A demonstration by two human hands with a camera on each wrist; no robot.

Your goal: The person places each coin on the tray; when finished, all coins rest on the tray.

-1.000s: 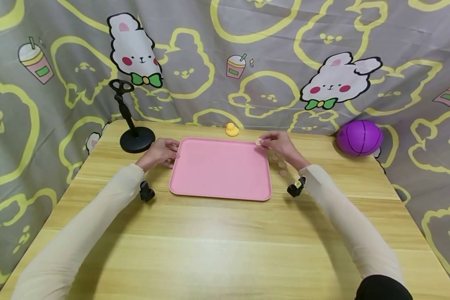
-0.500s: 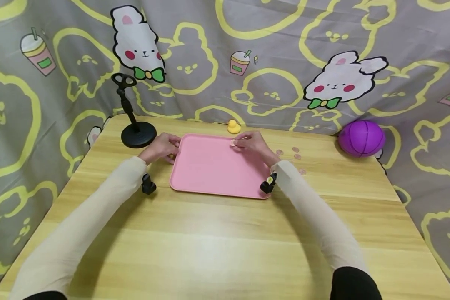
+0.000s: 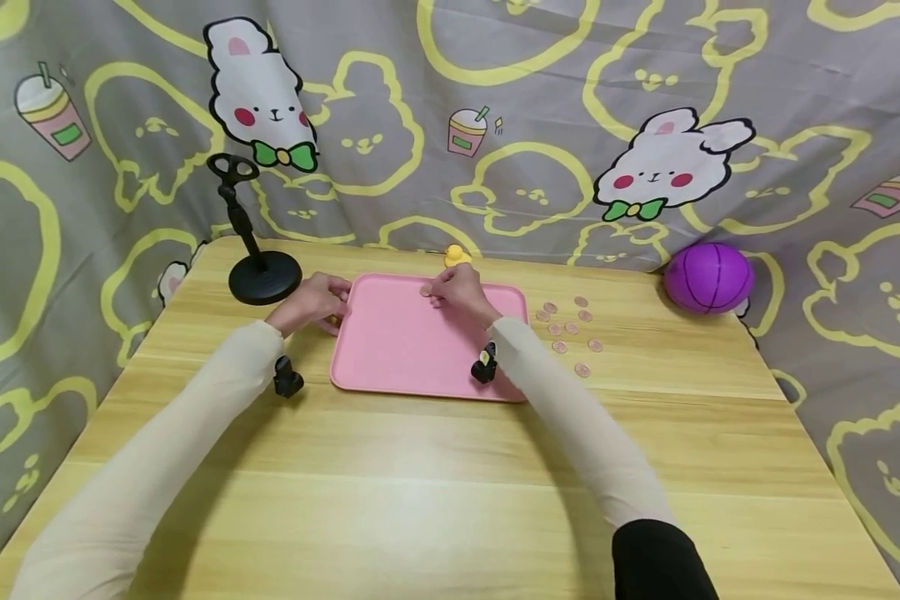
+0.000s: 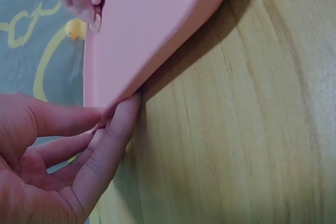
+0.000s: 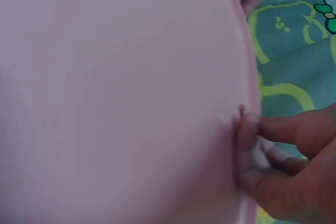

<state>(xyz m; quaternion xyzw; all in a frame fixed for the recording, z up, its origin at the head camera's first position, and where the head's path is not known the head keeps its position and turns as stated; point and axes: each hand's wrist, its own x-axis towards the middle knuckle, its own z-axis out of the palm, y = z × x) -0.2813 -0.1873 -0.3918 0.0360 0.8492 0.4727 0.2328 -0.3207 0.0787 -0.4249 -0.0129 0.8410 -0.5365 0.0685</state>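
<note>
The pink tray lies flat on the wooden desk, its left edge pinched by the left hand. The right hand pinches a small pale disc above the tray's far part. More discs lie scattered on the desk just right of the tray.

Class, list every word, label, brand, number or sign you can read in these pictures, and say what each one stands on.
No readable text anywhere.
Backdrop cloth: rabbit and drink-cup drawings only, no lettering.
Pink tray, purple ball, yellow duck, black stand: no markings.
Small discs on the table: too small to read.
</note>
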